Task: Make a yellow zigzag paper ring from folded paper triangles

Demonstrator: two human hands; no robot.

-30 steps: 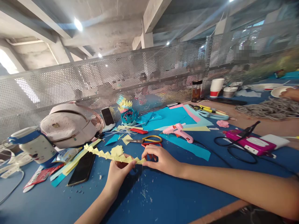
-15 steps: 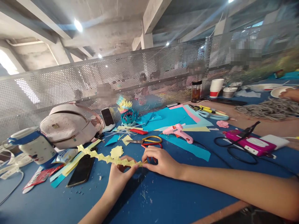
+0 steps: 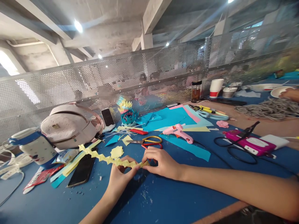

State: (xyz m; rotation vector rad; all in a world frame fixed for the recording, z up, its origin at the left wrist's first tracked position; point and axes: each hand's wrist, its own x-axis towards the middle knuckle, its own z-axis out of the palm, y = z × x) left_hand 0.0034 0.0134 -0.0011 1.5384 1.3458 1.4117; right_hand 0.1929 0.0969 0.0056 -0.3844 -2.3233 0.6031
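A long yellow folded paper strip (image 3: 108, 159) with a row of pointed folds stretches from the left toward both hands above the blue table. My left hand (image 3: 123, 172) is closed, pinching the strip near its right end between thumb and fingers. Just to the right, my right hand (image 3: 161, 161) pinches the tip of the same strip, with its fingers curled. Beyond the hands lie scissors (image 3: 149, 140) with yellow and red handles, and a small stack of yellow paper pieces (image 3: 116, 152). A pink glue gun (image 3: 178, 133) rests behind my right hand.
At left stand a pink backpack (image 3: 67, 126), a water bottle (image 3: 36, 147) and a black phone (image 3: 83, 169). A layered paper flower (image 3: 128, 115) and blue paper sheets (image 3: 167, 118) are farther back. A magenta device with cables (image 3: 251, 143) lies right; another person's hand (image 3: 291, 93) is far right.
Both hands and the strip have shifted very slightly to the right. Each hand keeps its pinch; the things on the table lie as before.
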